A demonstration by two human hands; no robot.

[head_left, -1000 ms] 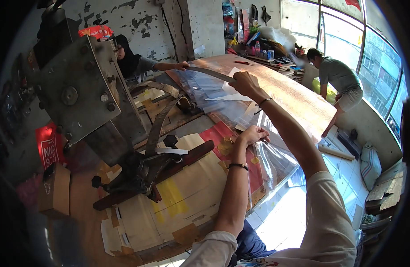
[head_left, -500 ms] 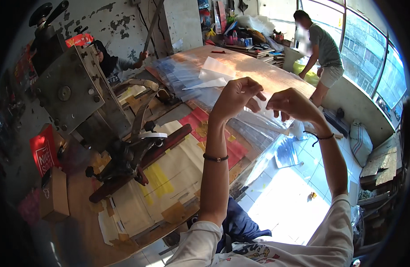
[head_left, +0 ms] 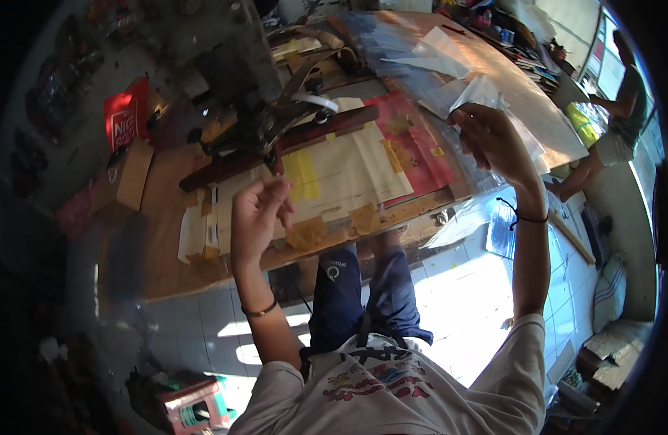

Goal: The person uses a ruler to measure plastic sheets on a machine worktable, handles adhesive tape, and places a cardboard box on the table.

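Note:
My left hand (head_left: 256, 221) hovers over the near edge of cream paper (head_left: 334, 170) taped down on a wooden table (head_left: 160, 254). Its fingers are bent in toward the thumb, and whatever they might hold does not show. Farther right, my right hand (head_left: 499, 148) is raised with its fingers pinched at a thin translucent plastic sheet (head_left: 486, 90), which spreads behind the knuckles. Just beyond my left hand stands a dark metal machine (head_left: 250, 123) with curved arms. A dark red bar (head_left: 348, 121) lies across the paper beneath it. A red sheet (head_left: 421, 156) borders the paper.
More clear plastic sheets (head_left: 381, 47) cover the far tabletop. A cardboard box (head_left: 125, 177) and a red packet (head_left: 127, 112) stand at left. Another person (head_left: 624, 109) bends beside a yellow bag (head_left: 582, 123) at far right. A pink-and-green container (head_left: 200, 406) sits on the floor.
My hands have parted: the left has moved left and down over the paper, the right slightly right with the plastic sheet. The view has turned down and left.

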